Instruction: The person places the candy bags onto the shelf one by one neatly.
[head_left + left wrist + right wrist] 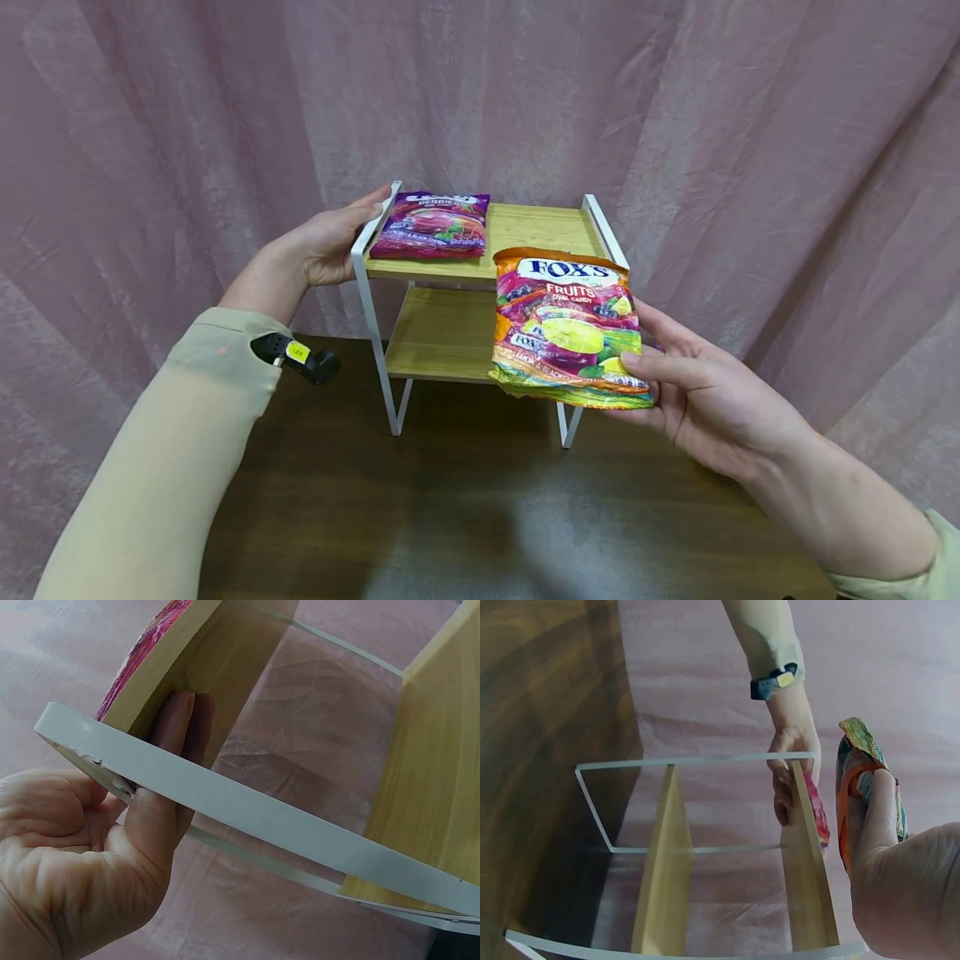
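Note:
My right hand [720,400] holds an orange bag of Fox's Fruits candy [570,329] by its lower right side, thumb on the front. The bag is in front of and slightly over the right part of a two-tier shelf. With my left hand [330,242] I grip the shelf's white frame [210,784] at the upper left corner; in the left wrist view the fingers reach under the top board [217,660]. A purple bag of Fox's Berries candy [435,227] lies on the left of the top board, beside that hand.
Below, the shelf's lower wooden board [442,333] is partly hidden by the orange bag. White metal legs [375,350] stand on a dark brown wooden surface [420,508]. A pink curtain [480,100] hangs behind. A black wrist device [296,354] sits at my left cuff.

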{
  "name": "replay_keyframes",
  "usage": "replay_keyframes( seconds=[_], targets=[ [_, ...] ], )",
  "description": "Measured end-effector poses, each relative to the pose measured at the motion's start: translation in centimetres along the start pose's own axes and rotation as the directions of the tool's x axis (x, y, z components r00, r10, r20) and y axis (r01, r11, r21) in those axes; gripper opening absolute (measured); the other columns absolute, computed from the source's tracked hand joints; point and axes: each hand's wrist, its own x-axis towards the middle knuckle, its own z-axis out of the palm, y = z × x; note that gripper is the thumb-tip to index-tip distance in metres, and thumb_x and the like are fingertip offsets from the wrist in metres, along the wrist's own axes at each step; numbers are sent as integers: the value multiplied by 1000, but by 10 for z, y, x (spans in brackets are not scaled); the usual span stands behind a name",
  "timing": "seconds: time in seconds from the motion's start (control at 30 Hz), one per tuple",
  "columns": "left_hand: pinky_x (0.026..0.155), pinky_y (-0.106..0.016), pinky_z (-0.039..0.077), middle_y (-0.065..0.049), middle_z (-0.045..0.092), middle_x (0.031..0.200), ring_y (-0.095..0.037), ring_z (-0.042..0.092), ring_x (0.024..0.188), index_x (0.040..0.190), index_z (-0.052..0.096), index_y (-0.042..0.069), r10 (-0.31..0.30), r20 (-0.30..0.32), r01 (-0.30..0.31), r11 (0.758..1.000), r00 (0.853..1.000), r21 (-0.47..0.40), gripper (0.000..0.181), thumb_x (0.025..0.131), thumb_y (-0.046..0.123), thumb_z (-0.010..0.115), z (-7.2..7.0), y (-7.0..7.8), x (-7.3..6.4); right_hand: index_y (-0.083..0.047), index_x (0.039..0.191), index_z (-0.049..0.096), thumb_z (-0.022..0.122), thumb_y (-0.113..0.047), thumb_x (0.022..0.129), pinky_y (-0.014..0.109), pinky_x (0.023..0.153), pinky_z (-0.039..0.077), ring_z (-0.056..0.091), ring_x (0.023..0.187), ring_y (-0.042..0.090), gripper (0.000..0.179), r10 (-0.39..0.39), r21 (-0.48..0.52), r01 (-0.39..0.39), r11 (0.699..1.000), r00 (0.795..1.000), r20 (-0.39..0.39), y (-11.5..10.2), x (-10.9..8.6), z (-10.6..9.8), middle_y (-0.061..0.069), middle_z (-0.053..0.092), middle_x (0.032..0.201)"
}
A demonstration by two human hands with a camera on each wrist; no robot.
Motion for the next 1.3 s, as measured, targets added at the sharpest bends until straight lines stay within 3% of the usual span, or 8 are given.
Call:
replay_keyframes(
  seconds=[0.47,0.7,0.93,1.1,1.3],
  targets=[
    [66,-32,64,-13,67,117,-21,75,79,161,12,52,-2,-4,2,1000,1000,-1,57,111,36,32,0,1,0,-30,164,21,50,-1,107,48,105,48,58,129,32,70,-6,29,6,1000,1000,-8,-22,16,-2,15,47,154],
    [65,-33,64,-15,66,118,-23,75,80,159,18,55,-14,-16,14,1000,1000,-8,57,109,37,37,-1,0,-1,-35,163,24,54,-5,106,47,102,50,61,126,31,71,2,0,-2,1000,996,-93,-37,29,-1,14,47,154],
    [67,-33,64,-14,68,116,-21,75,79,160,14,54,-7,2,7,1000,1000,-11,56,110,36,33,-3,1,0,-37,162,28,53,0,105,47,99,53,64,121,31,72,-1,52,7,999,994,-111,-50,39,-2,13,41,156],
    [67,-33,64,-14,68,114,-21,75,78,161,12,53,-3,3,3,1000,1000,0,56,111,36,31,-2,1,1,-36,162,29,52,-2,106,45,97,55,65,119,29,69,-32,8,33,999,992,-124,-57,47,-2,12,48,152],
    [67,-33,64,-14,69,113,-21,75,78,161,12,52,-1,12,1,1000,1000,-1,56,111,36,31,-2,1,1,-39,162,27,53,-4,106,43,98,55,66,120,26,70,-29,-22,26,999,987,-159,-67,58,-2,11,40,157]
  ],
)
